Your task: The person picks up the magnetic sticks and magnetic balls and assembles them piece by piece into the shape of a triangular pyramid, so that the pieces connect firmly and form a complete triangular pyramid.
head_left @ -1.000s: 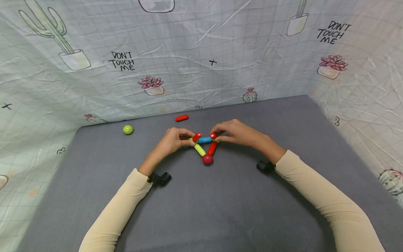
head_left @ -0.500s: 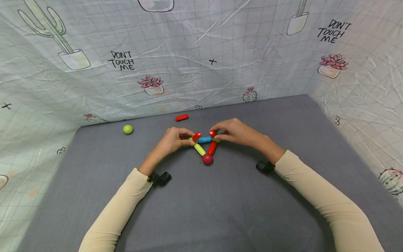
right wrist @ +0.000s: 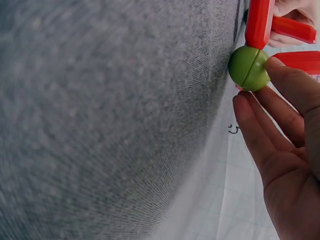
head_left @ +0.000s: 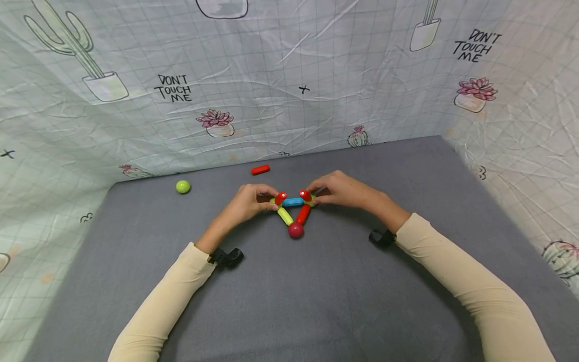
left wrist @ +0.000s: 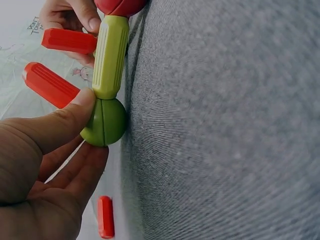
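A triangle of rods and balls lies on the grey table. Its blue rod (head_left: 293, 201) forms the far side, a yellow-green rod (head_left: 285, 216) the left and a red rod (head_left: 303, 214) the right, meeting at a dark red ball (head_left: 296, 230). My left hand (head_left: 249, 203) pinches the left green ball (left wrist: 110, 122) between thumb and fingers. At the opposite corner my right hand (head_left: 336, 190) holds the right green ball (right wrist: 245, 67) with thumb and fingertips. From each green ball another red rod sticks up, the left one (left wrist: 50, 86) and the right one (right wrist: 300, 61).
Farther back on the table lies a loose red rod (head_left: 260, 170). A loose light green ball (head_left: 183, 187) sits toward the back left. Behind the table hangs a printed cloth (head_left: 271, 90), which also lines both sides.
The right hand's fingers have slid from the raised red rod outward onto the green ball, which shows more now. That rod leans slightly left. The left hand keeps its hold.
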Demonstrator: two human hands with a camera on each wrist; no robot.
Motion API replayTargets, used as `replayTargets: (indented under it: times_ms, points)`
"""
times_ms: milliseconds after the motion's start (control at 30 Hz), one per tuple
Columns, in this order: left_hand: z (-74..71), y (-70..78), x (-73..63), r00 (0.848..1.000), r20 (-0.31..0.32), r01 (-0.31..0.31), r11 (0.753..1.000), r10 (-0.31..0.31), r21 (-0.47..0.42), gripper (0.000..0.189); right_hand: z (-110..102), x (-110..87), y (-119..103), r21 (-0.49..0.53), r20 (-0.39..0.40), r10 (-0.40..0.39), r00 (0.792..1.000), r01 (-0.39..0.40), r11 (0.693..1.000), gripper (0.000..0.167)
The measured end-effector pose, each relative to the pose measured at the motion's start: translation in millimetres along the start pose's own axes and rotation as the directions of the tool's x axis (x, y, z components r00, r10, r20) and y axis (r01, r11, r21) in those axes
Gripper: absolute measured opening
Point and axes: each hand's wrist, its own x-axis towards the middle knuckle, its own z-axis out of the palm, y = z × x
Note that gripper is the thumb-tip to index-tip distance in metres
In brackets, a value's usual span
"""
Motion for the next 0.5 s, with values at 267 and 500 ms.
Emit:
replayTargets:
  times_ms: [267,500]
  points:
    - [-0.1,4.7,0.3,0.998,-0.005,-0.057,0.995,0.058,0.082,0.024,-0.5,0.1,0.7,-0.014,0.010,-0.004,1.000,0.004,1.000,0.027]
    - [0.6,4.7,0.3,0.999,-0.012,-0.049,0.996,0.050,0.077,0.023,0.5,1.6,-0.1,-0.050,0.002,-0.027,1.000,0.028,0.998,0.025]
